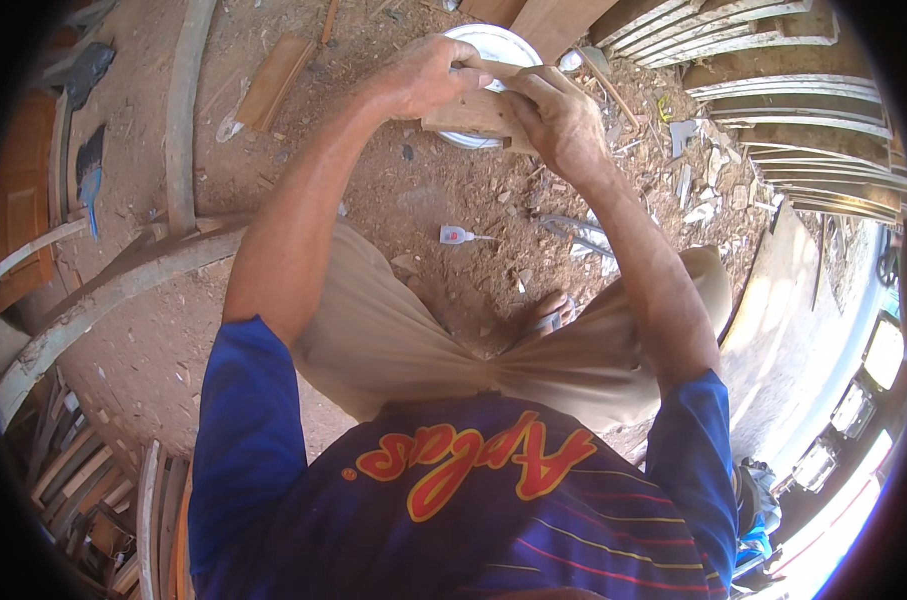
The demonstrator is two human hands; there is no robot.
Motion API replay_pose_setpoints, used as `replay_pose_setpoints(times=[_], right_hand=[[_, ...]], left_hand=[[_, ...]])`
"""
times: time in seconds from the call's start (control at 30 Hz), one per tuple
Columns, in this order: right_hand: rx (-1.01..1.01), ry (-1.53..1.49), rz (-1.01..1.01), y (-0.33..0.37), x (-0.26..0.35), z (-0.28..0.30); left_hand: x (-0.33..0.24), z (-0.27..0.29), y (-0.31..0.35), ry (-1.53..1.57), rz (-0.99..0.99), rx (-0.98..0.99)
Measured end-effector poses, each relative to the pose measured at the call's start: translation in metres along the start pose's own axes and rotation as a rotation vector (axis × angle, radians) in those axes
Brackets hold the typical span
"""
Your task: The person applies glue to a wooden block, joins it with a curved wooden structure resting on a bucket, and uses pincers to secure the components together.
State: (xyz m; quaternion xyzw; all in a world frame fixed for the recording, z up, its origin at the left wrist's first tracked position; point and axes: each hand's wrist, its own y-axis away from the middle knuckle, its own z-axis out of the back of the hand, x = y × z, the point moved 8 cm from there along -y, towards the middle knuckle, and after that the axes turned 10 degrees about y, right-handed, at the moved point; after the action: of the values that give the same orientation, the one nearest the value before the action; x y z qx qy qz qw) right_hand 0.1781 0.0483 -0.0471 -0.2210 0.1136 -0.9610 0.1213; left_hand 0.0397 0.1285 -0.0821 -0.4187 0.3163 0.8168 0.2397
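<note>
The hands, a left hand and a right hand, are both curled around a pale wooden piece, grasping it out in front at the far reach of the arms. I would expect it to handle as light and stiff, dry enough not to slip, though a thin edge might splinter if I twisted it hard. I'd take hold as they do, one hand toward each end, leaving the broad middle free. It looks tan, flat-faced and straight-edged, with a narrower strip running behind it; the fingers cover much of this, so I cannot tell whether the two are joined. The piece is over a white round container, and I can't make out whether it touches the rim. Below, on the dirt floor, I see a small white bottle with a thin nozzle, and farther off, leftward, a reddish-brown board.
</note>
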Motion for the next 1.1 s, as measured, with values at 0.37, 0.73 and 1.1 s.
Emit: replay_pose_setpoints(times=[0.37,0.73,1.1], right_hand=[[-0.027,0.002,-0.020,0.001,-0.004,-0.004],[-0.041,-0.041,-0.057,-0.002,-0.006,-0.002],[0.085,-0.141,-0.115,-0.001,-0.006,-0.007]], left_hand=[[0.003,0.002,0.000,-0.068,-0.036,-0.079],[0.002,0.007,0.003,-0.027,-0.015,-0.071],[0.004,0.009,0.004,0.057,-0.020,0.061]])
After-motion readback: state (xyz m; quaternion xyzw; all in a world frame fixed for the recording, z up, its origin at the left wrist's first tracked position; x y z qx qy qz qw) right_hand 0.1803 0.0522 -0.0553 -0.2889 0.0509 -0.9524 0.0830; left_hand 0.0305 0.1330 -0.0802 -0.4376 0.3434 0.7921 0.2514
